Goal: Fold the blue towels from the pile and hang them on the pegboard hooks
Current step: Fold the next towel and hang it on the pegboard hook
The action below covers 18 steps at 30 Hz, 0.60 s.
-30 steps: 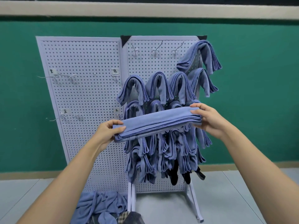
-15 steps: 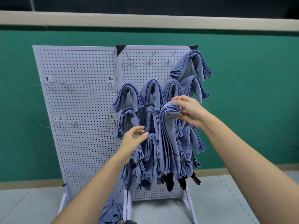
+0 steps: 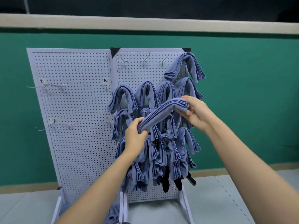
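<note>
folded blue towel [image 3: 163,115] slants across the pegboard's [image 3: 137,75] right half: low end gripped in my left hand [image 3: 135,138], high end pinched in my right hand [image 3: 196,113]. behind it, rows of hung towels [image 3: 123,101] draped over pegs; three hooks [image 3: 143,62] along the top edge. labels [image 3: 105,80] on the left half, too small to read. dark items [image 3: 165,181] near the btm edge, can't tell what. pile [image 3: 113,214] at the foot, mostly cut off.
</note>
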{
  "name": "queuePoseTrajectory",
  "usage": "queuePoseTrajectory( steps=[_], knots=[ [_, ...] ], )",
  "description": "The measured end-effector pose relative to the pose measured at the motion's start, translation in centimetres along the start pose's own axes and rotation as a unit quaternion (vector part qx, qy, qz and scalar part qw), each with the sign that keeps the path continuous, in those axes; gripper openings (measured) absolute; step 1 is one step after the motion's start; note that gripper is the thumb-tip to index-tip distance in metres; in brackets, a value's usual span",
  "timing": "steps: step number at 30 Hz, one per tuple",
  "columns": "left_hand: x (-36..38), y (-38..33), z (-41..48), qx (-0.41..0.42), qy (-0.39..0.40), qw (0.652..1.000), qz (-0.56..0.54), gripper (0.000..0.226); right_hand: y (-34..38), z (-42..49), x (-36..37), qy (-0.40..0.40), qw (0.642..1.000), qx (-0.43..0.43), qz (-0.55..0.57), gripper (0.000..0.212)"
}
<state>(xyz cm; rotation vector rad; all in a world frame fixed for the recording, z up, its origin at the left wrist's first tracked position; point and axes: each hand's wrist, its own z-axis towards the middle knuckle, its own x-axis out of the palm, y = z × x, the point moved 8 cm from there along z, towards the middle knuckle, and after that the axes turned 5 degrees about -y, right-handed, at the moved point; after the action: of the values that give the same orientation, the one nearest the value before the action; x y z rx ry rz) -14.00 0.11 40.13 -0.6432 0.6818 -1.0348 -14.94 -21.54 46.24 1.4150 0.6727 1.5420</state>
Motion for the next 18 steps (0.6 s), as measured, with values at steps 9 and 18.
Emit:
queuePoseTrajectory(
  steps=[9,18],
  knots=[
    [-2.5,-0.9,2.8,0.003,-0.013,0.999,0.046,0.022,-5.9,-0.4,-6.4,-0.003,0.980,0.083,-0.181,0.021],
    [-0.1,-4.7,4.8,-0.005,-0.046,0.994,0.096,0.016,-3.7,-0.6,1.0,0.082,0.902,-0.146,-0.399,0.033]
  ],
)
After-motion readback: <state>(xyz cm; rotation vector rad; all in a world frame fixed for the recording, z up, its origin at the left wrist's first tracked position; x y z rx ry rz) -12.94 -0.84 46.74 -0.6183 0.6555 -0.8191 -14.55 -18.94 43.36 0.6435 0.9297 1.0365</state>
